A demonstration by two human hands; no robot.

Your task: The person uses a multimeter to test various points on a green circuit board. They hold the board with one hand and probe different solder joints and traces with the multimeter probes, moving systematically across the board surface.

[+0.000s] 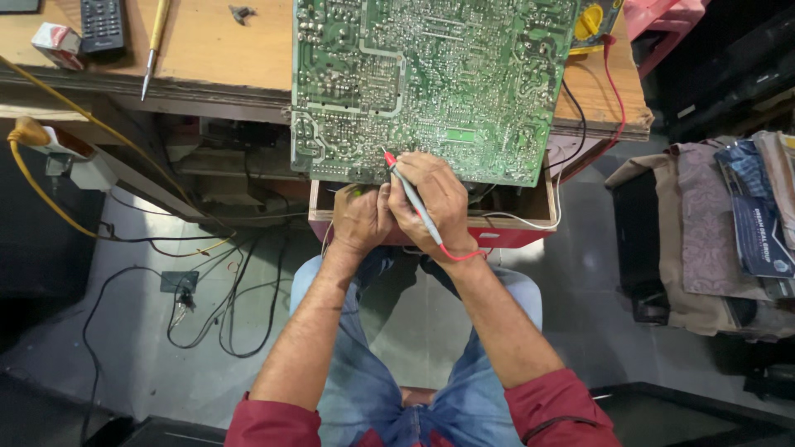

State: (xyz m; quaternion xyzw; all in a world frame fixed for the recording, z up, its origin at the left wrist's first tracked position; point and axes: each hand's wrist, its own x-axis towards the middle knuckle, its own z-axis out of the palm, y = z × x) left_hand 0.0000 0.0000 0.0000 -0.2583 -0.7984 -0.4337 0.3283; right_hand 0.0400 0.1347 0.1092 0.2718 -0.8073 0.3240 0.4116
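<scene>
A large green circuit board (431, 83) lies solder side up, overhanging the front of a wooden workbench (224, 50). My right hand (435, 203) grips a grey test probe with a red tip (407, 189); the tip touches the board's near edge. A red lead (460, 255) runs from the probe around my wrist. My left hand (360, 219) is closed just below the board's edge, beside the right hand; something small and green shows at its fingers, too hidden to name.
An open wooden drawer with a red front (513, 236) sits under the board. A yellow multimeter (592, 21), a remote (102, 23), a small box (58, 43) and a screwdriver (155, 41) lie on the bench. Cables (207, 306) trail on the floor; folded cloth (712, 223) is at right.
</scene>
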